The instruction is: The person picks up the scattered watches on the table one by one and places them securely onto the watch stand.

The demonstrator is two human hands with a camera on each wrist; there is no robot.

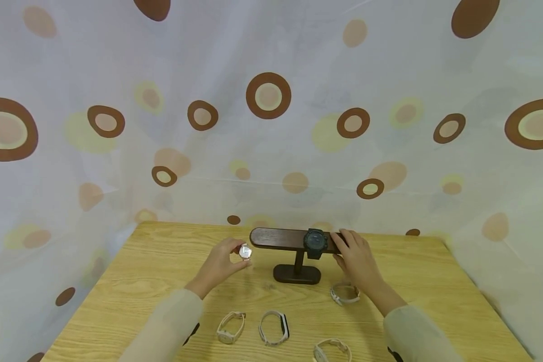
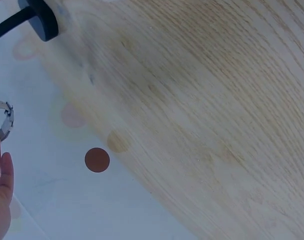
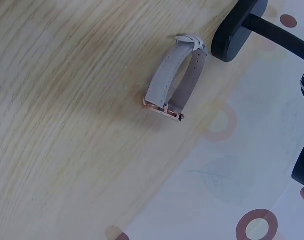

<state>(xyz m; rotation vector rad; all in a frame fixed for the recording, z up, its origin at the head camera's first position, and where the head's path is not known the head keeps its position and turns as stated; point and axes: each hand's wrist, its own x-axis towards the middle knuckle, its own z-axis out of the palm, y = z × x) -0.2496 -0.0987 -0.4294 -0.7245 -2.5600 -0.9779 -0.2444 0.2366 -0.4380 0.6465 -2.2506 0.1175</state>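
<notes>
My left hand [image 1: 219, 264] pinches a small wristwatch [image 1: 245, 252] with a pale, shiny dial between thumb and fingers, just left of the display bar's free end. In the left wrist view, that watch's metal band [image 2: 10, 120] shows above the fingertips. The dark brown T-shaped watch stand [image 1: 276, 238] stands on an oval base. Around its bar, right of the middle, sits a chunky black watch [image 1: 315, 241]. My right hand [image 1: 357, 259] grips the bar's right end, fingers over the top and thumb below. Under that hand, a grey-strapped watch [image 3: 161, 80] lies on its side.
Nearer on the wooden table [image 1: 140, 281] lie a cream watch [image 1: 228, 337], a fitness band [image 1: 284, 326] with a dark screen, and another pale watch [image 1: 320, 354] at the bottom edge. A dotted white cloth [image 1: 271, 151] hangs behind the table and along its sides.
</notes>
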